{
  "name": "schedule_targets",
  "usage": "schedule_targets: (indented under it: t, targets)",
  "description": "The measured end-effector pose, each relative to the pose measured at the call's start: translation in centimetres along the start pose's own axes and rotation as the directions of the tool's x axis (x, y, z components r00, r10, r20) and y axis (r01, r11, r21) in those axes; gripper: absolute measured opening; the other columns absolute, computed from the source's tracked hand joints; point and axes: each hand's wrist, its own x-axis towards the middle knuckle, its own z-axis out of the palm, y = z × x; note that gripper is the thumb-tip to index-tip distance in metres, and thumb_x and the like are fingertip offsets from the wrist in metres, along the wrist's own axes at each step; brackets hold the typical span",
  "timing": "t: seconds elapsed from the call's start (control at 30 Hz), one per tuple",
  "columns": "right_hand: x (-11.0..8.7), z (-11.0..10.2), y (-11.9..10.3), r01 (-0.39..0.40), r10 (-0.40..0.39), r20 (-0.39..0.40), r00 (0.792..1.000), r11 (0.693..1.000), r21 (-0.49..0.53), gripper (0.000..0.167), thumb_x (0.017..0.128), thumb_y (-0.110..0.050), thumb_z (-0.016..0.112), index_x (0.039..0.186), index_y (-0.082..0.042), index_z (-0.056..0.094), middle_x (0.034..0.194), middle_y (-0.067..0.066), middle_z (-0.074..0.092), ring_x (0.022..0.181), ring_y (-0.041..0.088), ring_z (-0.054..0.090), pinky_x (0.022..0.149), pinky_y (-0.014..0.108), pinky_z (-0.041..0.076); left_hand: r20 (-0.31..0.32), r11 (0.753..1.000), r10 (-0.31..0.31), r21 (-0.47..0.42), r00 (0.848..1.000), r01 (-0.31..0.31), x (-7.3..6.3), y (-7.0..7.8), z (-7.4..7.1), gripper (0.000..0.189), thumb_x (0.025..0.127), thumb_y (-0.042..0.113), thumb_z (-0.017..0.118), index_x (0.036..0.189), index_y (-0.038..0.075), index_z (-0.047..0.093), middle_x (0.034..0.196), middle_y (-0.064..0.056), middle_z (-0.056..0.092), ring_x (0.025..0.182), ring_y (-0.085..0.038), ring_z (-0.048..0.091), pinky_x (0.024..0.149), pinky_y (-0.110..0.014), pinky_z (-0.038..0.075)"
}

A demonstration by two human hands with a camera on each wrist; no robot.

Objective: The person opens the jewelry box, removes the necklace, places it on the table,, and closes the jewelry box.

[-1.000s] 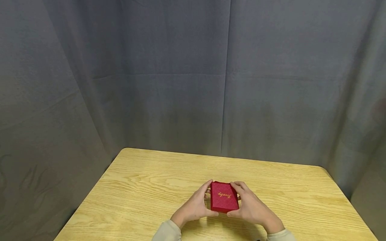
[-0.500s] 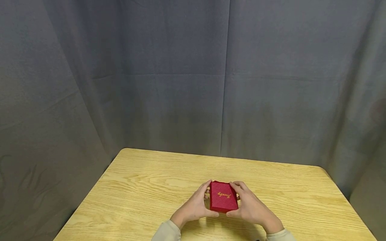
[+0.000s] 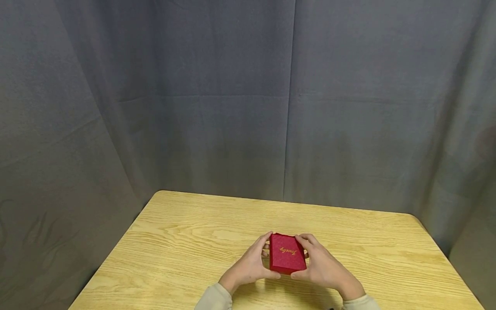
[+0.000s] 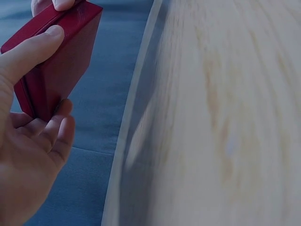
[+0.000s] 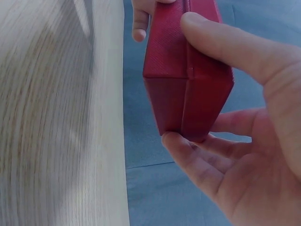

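Between the two hands is a small red jewelry box [image 3: 287, 253], its lid closed and marked with gold lettering. My left hand [image 3: 249, 261] grips its left side, thumb on the near face and fingers at the far edge. On the opposite side my right hand [image 3: 321, 265] holds it in the same way. The left wrist view shows the red box [image 4: 70, 56] raised clear of the table, with the left thumb across its seam. In the right wrist view, the right thumb lies by the seam of the box [image 5: 188, 70] and fingertips support its far edge.
A light wood-grain table [image 3: 186, 249] lies beneath the hands, with rounded far corners. Grey curtains [image 3: 224, 129] hang behind it and along both sides. Light-coloured sleeves [image 3: 215, 298] cover the wrists.
The box and both hands have shifted very slightly to the left since the earliest frame. The grip of both hands stays the same.
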Motion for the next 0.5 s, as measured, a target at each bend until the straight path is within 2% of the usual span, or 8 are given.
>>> schedule_targets:
  t: [0.33,0.5]
  targets:
    - [0.01,0.23,-0.03,-0.017,0.018,-0.028,0.999,1.0,0.014,0.093,0.064,-0.037,0.087,0.136,0.003,0.043,0.131,0.007,0.044,0.095,0.016,0.058,0.079,0.036,0.052,-0.007,0.998,-0.008,-0.061,1.0,0.008,0.17,-0.28,0.03,0.106,0.068,0.022,0.087,0.149,0.006,0.02,0.12,0.003,0.048,0.105,-0.013,0.049,0.094,-0.034,0.042]
    - [0.07,0.34,-0.01,-0.004,0.005,-0.053,0.999,1.0,0.01,0.092,0.064,-0.035,0.087,0.135,0.003,0.044,0.131,0.007,0.044,0.093,0.015,0.058,0.079,0.036,0.052,-0.008,0.998,-0.012,-0.062,1.0,0.012,0.19,-0.33,0.0,0.106,0.068,0.024,0.086,0.15,0.009,0.021,0.119,0.004,0.048,0.105,-0.012,0.05,0.093,-0.031,0.043]
